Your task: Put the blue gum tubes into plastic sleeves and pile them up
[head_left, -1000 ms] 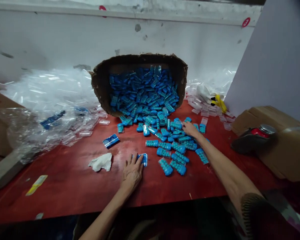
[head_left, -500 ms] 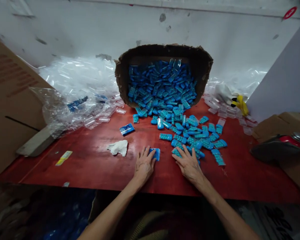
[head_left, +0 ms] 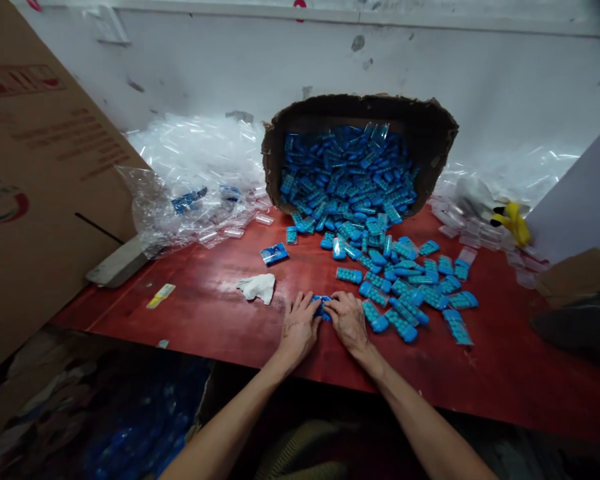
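My left hand (head_left: 299, 328) and my right hand (head_left: 349, 323) meet near the table's front edge. Between them lies a small, flat, dark blue printed packet (head_left: 323, 307), its two sides gripped by my fingers, which partly cover it. Just right of my right hand begins a spread of small clear cases with blue ends and blue-green balls inside (head_left: 403, 323). A second blue printed packet (head_left: 274, 254) rests farther back on the table, left of the cases. A crumpled white cloth or tissue (head_left: 259, 288) lies to the left of my left hand.
A torn-edged cardboard box (head_left: 275, 170) lies on its side, spilling cases onto the red table (head_left: 205, 313). Clear plastic pieces (head_left: 195, 147) are heaped behind at left, more at right beside a yellow-and-black object (head_left: 516, 223). A large carton (head_left: 55, 173) stands left.
My right hand has left the cases and moved left onto the blue packet, closing on it. My left hand stays at the packet. The camera view has turned left.
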Available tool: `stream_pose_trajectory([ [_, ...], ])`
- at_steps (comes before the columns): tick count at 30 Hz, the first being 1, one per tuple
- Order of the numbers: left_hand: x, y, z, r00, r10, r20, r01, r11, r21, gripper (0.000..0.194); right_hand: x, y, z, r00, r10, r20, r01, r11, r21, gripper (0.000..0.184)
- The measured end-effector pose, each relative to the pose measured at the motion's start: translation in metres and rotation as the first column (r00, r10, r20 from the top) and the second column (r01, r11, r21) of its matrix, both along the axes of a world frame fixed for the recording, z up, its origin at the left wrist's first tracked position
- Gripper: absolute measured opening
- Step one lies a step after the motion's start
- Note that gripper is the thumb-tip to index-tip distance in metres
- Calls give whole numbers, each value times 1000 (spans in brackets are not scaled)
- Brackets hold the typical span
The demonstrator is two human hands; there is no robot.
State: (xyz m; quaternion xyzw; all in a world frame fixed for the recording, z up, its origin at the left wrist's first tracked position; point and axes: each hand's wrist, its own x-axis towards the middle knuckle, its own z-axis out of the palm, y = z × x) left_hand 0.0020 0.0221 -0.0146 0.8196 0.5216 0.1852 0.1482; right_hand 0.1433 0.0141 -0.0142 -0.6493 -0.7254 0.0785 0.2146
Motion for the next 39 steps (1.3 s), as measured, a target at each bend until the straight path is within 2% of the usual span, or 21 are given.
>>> stream_pose_trajectory([
  [5, 0, 1, -3, 995, 7, 102, -5, 1000, -22, 40, -4, 0, 3, 1000, -8, -16, 9, 998, 54, 13],
  [9, 1, -3, 2, 940, 83, 330, -84, 996, -11, 43, -4, 4, 1, 1000, -23, -4, 23, 995, 94, 13],
  [12, 2, -13, 14, 793, 275, 544, -268, 959, -95, 44, -2, 3, 6, 998, -28, -51, 35, 990, 138, 15],
  [14, 3, -19, 23, 641, 448, 624, -341, 894, -291, 48, -1, -4, 15, 992, -28, -121, 52, 979, 199, 16],
  [15, 4, -22, 26, 565, 518, 642, -320, 855, -408, 51, -1, -9, 20, 987, -24, -161, 62, 970, 234, 17],
  [17, 7, -25, 32, 453, 592, 667, -180, 793, -582, 48, -3, -20, 29, 971, 5, -239, 65, 957, 282, 19],
  [19, 11, -26, 36, 375, 605, 702, -46, 769, -638, 36, -6, -30, 36, 943, 55, -329, 44, 957, 287, 19],
  [21, 15, -27, 37, 304, 613, 729, 22, 761, -648, 28, -8, -36, 38, 879, 64, -472, 55, 971, 234, 19],
  [23, 17, -28, 38, 257, 627, 736, 82, 744, -663, 26, -9, -36, 36, 740, -13, -672, 105, 990, 97, 28],
  [24, 17, -28, 38, 251, 630, 735, 110, 736, -668, 26, -8, -35, 35, 640, -63, -766, 98, 995, 0, 33],
  [26, 17, -29, 37, 280, 625, 728, 114, 732, -672, 25, -7, -32, 31, 436, -149, -887, -7, 986, -169, 31],
  [28, 17, -29, 35, 331, 617, 714, 45, 745, -665, 25, -7, -29, 29, 316, -196, -928, -107, 965, -241, 21],
  [31, 17, -29, 30, 355, 609, 709, -16, 762, -647, 26, -10, -29, 25, 290, -229, -929, -67, 964, -258, 16],
  [36, 21, -27, 25, 259, 617, 743, 65, 757, -651, 30, -22, -32, 19, 310, -222, -924, 24, 974, -226, 20],
  [39, 22, -27, 27, 239, 635, 735, 31, 751, -659, 28, -28, -33, 18, 359, -228, -905, 93, 974, -209, 22],
])
